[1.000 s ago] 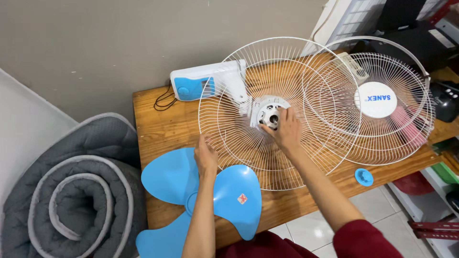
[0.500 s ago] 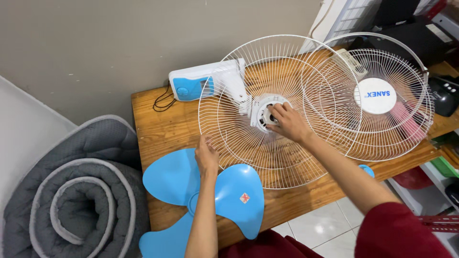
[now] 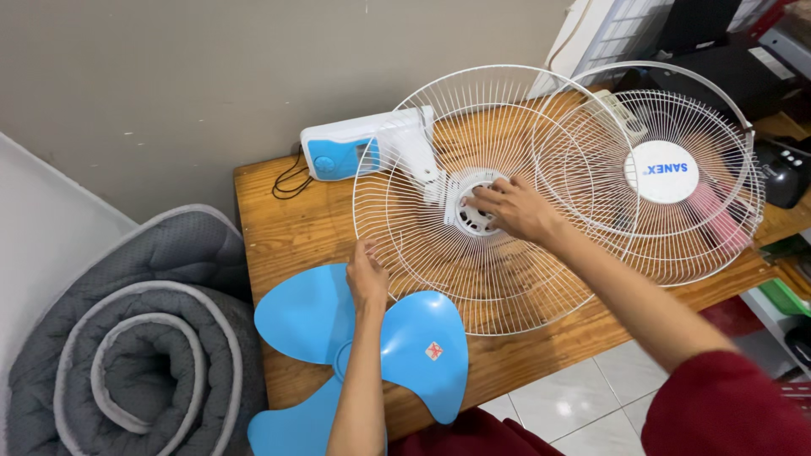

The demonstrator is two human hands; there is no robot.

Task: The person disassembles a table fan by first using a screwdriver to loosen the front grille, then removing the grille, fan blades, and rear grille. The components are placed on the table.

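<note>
The rear fan guard (image 3: 498, 198) is lying flat on the wooden bench (image 3: 287, 228), its hub facing up toward the camera. The right hand (image 3: 514, 209) is resting on that hub (image 3: 470, 207), fingers curled around the central fitting — the nearer hand to it by far. The left hand (image 3: 367, 274) is pinching the guard's wire rim at its near-left edge, closed on the wire. The blue fan blade (image 3: 422, 346) is lying just beside, under the left forearm — the front guard (image 3: 667, 173) overlapping to the right.
</note>
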